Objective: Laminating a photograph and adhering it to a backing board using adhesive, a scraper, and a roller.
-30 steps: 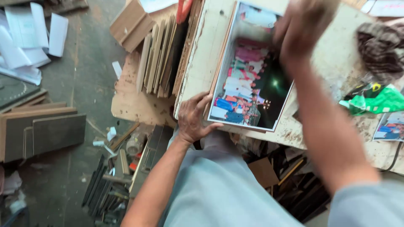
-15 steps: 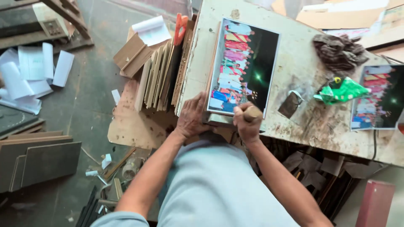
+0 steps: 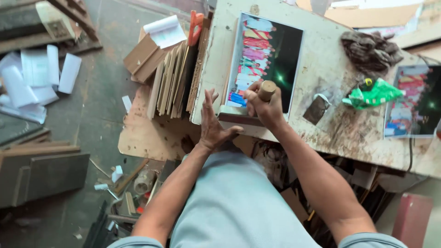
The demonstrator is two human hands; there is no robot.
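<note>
Since half a second ago, my right hand [image 3: 262, 106] has come up onto the near edge of the photo print [image 3: 264, 62], and my left hand [image 3: 212, 123] has opened out beside it.

Item, right hand: fingers closed around a short wooden handle [image 3: 267, 90], its round end sticking up above the fist. Forearm runs in from the lower right, wrist bent slightly toward the print. What the handle ends in is hidden under the fist (I cannot tell).

Item, left hand: fingers spread wide and pointing away from me, thumb stretched to the right, touching a narrow dark-edged strip [image 3: 240, 118] at the desk's near edge. It holds nothing. Forearm comes up from the lower left.

Item, photo print: colourful figures along one side, dark ground with a green light spot; it lies flat on the stained white desk [image 3: 321, 138], near its left end, directly in front of both hands.

Item, other desk contents: dark small block [image 3: 317, 109] just right of the print; green crumpled bag [image 3: 374, 94]; brown rag [image 3: 370, 49]; second print [image 3: 413, 102] at the far right.

Item, left of desk: boards [image 3: 172, 80] stacked on edge; white sheets [image 3: 34, 80] on the floor.
</note>
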